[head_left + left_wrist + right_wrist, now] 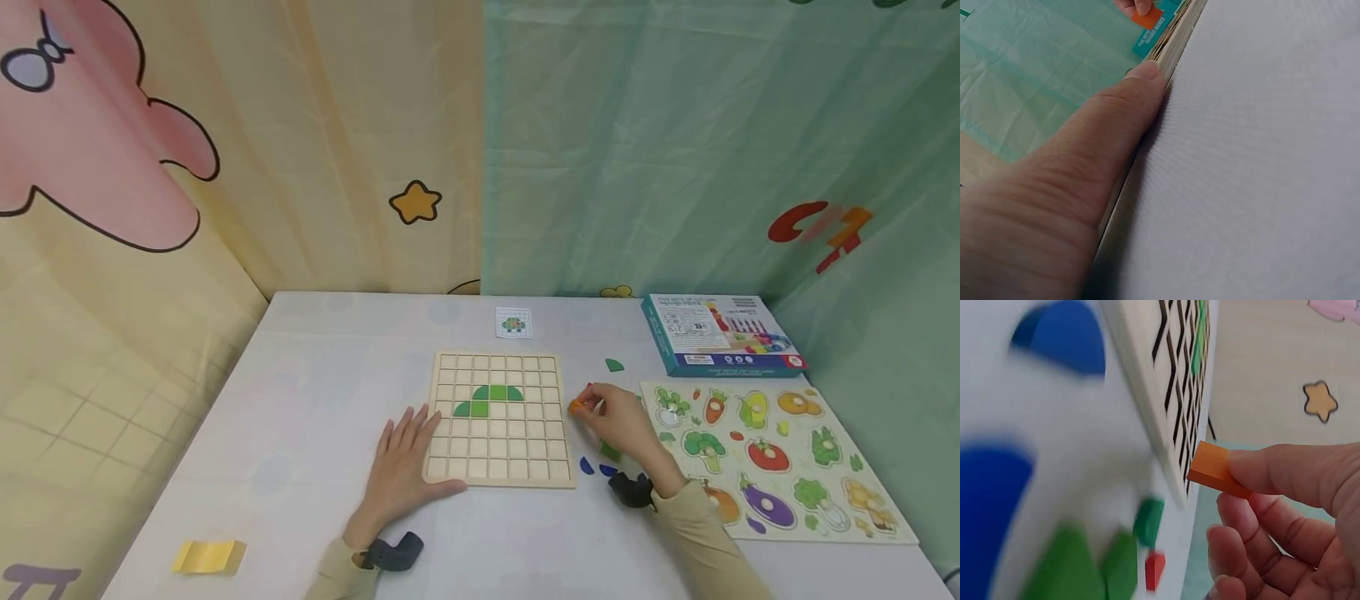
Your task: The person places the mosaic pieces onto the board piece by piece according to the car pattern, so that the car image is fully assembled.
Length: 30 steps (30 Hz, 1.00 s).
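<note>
A wooden grid board [517, 446] lies in the middle of the table, with several green squares and quarter-round pieces [498, 392] set in its upper left cells. My left hand [401, 467] rests at the board's left side, fingers spread and straight, the thumb along the near edge. Right of the board, my right hand [618, 421] pinches an orange block [1213, 467] between thumb and fingers, raised beside the board's right edge. Around that hand lie blue half-round pieces [587, 466], green pieces [610, 451] and a small red piece [1155, 570].
Behind the board lies a small pattern card [513, 323]. A vegetable puzzle board [798, 492] covers the right side, with a game box [723, 333] behind it. A green quarter-round piece [614, 365] sits near the board's upper right. Front left holds a folded yellow paper [209, 557].
</note>
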Each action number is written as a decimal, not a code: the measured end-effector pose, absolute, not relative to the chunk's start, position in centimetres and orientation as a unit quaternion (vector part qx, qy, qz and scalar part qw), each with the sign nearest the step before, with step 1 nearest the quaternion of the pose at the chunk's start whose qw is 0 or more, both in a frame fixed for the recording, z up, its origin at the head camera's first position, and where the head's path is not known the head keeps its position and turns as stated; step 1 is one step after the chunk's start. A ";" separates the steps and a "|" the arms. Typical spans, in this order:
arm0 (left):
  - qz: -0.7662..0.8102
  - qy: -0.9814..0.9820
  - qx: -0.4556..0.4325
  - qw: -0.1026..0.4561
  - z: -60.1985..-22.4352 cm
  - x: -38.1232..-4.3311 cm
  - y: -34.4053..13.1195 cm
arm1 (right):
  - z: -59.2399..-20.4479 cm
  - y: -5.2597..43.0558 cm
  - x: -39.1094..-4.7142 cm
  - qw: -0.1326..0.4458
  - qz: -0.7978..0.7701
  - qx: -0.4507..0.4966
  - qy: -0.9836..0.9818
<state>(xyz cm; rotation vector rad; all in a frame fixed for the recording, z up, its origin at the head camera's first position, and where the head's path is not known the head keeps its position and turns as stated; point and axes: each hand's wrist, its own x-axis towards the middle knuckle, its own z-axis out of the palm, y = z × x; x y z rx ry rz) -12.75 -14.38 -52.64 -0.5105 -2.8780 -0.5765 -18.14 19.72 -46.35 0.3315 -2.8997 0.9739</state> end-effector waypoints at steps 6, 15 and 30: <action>-0.193 -0.963 -0.170 0.075 -52.5 -12.8 -14.4 | -46.7 15.9 -18.5 0.005 0.351 0.128 -0.928; -0.191 -0.964 -0.170 0.072 -52.5 -12.8 -14.4 | -46.8 11.8 -19.9 -0.008 0.358 0.160 -0.920; -0.186 -0.965 -0.171 0.071 -52.4 -12.7 -14.4 | -47.4 9.8 -21.1 -0.015 0.322 0.186 -0.928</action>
